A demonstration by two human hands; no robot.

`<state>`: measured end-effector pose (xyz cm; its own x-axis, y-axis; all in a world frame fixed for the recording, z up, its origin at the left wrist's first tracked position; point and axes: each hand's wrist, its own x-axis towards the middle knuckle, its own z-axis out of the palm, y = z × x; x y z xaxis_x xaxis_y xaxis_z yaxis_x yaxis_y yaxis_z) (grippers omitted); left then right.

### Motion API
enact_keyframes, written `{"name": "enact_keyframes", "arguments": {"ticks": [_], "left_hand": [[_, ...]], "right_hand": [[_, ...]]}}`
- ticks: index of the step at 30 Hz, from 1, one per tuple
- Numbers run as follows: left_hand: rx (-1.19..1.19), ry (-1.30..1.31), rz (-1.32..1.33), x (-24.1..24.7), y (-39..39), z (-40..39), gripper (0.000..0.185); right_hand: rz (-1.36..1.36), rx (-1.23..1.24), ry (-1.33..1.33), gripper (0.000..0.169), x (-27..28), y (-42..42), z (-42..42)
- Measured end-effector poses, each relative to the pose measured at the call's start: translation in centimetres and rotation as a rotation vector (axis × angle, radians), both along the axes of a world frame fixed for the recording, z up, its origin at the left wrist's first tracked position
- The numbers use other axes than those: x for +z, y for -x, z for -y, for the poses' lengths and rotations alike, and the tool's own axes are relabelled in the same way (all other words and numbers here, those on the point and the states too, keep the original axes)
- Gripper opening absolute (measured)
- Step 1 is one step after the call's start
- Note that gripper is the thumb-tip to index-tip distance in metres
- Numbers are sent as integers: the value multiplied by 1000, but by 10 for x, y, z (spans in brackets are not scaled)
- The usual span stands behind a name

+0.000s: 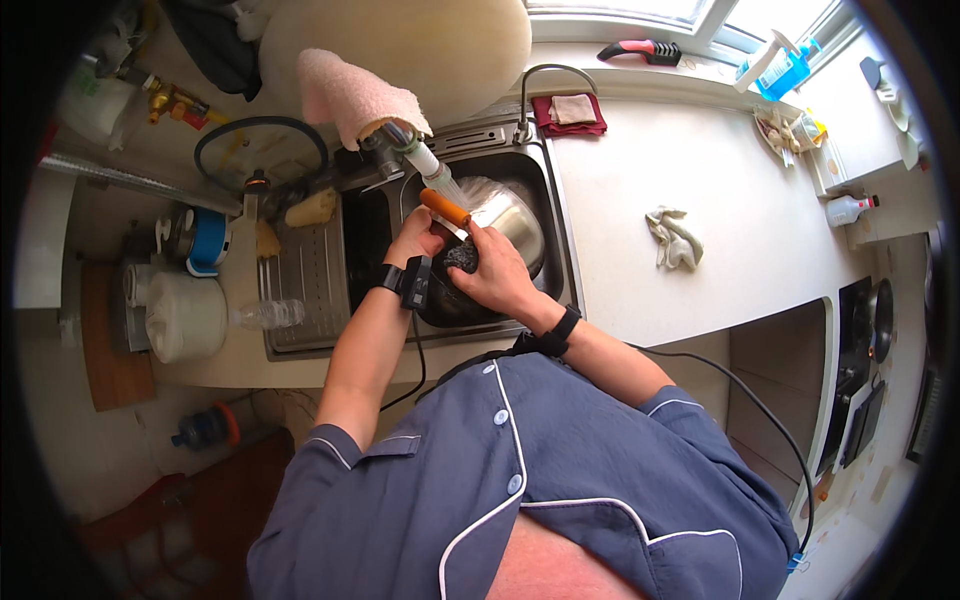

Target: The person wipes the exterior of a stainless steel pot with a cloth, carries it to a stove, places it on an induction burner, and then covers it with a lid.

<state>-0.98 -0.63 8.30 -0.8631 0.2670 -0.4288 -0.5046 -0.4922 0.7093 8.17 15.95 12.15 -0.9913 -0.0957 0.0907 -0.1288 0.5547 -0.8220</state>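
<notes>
Both hands are over the right bowl of a steel sink [564, 247]. My right hand [496, 274] holds a dark scouring pad [461, 257] against a metal pot [517, 225] with an orange handle [445, 208]. At the handle's left, my left hand [415, 240] is closed on a part of the pot that its fingers mostly hide. Just above the handle, water appears to run from the faucet's white spout [424, 160]. A pink towel [360, 94] is wrapped around the faucet.
A ribbed drainboard [300, 262] with a clear plastic bottle [271, 314] lies left. On the right counter [622, 285] are a crumpled cloth [675, 238] and folded red cloth [570, 129]. A knife sharpener [641, 52] sits on the sill. A black cable [757, 397] curves at right.
</notes>
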Motion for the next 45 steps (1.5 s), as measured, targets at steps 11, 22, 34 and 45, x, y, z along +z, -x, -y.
{"name": "enact_keyframes", "arguments": {"ticks": [11, 22, 34, 45], "left_hand": [[-226, -206, -36, -55, -40, 10, 58], [-33, 641, -338, -84, -99, -14, 21], [6, 793, -217, -62, -62, -7, 50], [97, 783, -176, -93, -59, 3, 56]], "right_hand": [[135, 19, 75, 58, 0, 63, 22], [-87, 33, 170, 42, -23, 78, 45], [-259, -67, -316, 51, -53, 97, -5], [-60, -109, -185, 48, -69, 121, -12]]}}
